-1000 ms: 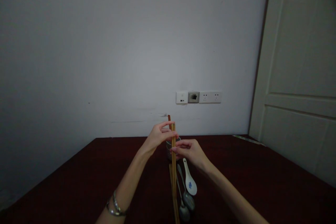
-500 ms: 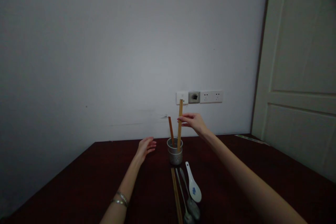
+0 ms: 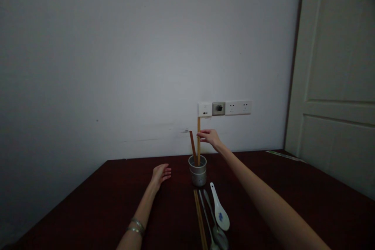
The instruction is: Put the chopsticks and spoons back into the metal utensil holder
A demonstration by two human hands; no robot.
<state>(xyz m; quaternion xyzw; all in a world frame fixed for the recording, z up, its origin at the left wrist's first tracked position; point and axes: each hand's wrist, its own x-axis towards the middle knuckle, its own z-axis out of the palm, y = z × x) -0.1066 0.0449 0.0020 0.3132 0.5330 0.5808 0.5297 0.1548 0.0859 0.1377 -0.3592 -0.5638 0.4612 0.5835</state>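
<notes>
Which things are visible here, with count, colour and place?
wall: 1, grey, behind
wall plates: several, white and grey, wall
door: 1, pale, right
table: 1, dark red, front
strip: 1, pale, table's far right
cup: 1, grey, table
slanted chopsticks: count unclear, reddish, cup
held chopsticks: unclear, tan, cup
loose chopsticks: unclear, tan, table
metal spoons: 2, grey, table
white spoon: 1, white, table
bracelet: unclear, silver, left wrist
left hand: 1, bare, left of cup
right hand: 1, bare, pinching held chopsticks
</notes>
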